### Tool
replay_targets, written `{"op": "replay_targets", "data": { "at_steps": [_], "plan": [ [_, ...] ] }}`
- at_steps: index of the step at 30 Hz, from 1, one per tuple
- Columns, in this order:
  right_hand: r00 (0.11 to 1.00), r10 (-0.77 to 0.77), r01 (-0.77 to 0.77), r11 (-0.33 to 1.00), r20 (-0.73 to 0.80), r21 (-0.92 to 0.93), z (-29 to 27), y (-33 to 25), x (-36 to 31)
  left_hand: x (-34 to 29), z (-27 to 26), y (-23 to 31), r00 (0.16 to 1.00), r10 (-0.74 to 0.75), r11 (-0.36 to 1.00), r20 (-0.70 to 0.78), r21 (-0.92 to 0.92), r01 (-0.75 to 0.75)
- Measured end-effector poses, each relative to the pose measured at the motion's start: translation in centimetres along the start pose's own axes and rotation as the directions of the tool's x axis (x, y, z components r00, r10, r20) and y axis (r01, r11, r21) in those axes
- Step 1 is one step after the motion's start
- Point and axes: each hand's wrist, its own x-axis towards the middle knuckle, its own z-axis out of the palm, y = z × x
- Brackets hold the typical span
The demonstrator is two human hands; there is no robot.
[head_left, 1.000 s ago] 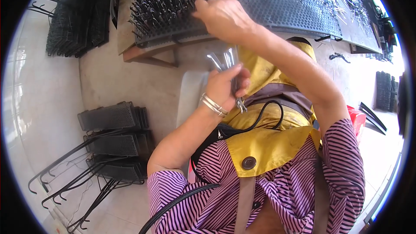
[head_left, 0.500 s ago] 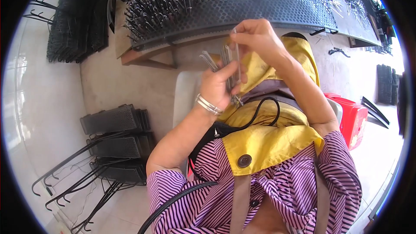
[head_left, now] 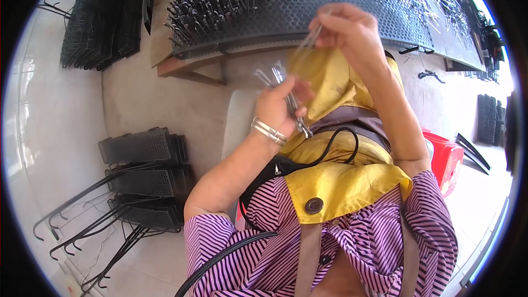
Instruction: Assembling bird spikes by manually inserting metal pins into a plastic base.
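Left hand [head_left: 281,107] clenches a bundle of metal pins [head_left: 286,91], tips fanning up-left out of the fist, looped ends hanging below the palm. Right hand [head_left: 349,33] pinches one pin [head_left: 311,44] between fingertips, just above and right of the bundle, not touching it. Both hands are over the yellow apron [head_left: 335,170]. Perforated black board [head_left: 352,8] with standing pins lies just beyond the apron. Black racks [head_left: 146,146] are stacked on the floor, well left of it.
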Motion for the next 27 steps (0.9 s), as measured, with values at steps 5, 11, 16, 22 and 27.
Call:
{"op": "replay_targets", "data": {
  "at_steps": [5, 11, 16, 22, 27],
  "plan": [
    [0.944, -0.324, 0.322, 0.946, 0.064, 0.040, 3.2, 0.1, 1.4, 0.1, 0.0, -0.4, 0.996, -0.084, 0.992, 0.010, 0.093, 0.083],
    [0.874, -0.476, 0.486, 0.863, 0.098, -0.136, 5.9, 1.9, 3.1, 0.1, -0.1, -0.2, 0.995, -0.088, 0.994, 0.039, 0.076, 0.085],
    [0.826, -0.525, 0.564, 0.759, 0.206, -0.326, 6.1, 2.3, 3.7, 0.2, -0.3, -0.2, 0.993, -0.090, 0.995, 0.081, 0.046, 0.086],
    [0.806, -0.506, 0.592, 0.668, 0.308, -0.452, 5.9, 1.6, 3.9, -0.1, -0.2, -0.1, 0.994, -0.086, 0.995, 0.064, 0.055, 0.082],
    [0.745, -0.604, 0.636, 0.514, 0.284, -0.576, 6.6, 1.6, 4.9, 0.1, 0.0, -0.2, 0.995, -0.081, 0.996, 0.058, 0.042, 0.078]
  ]
}}
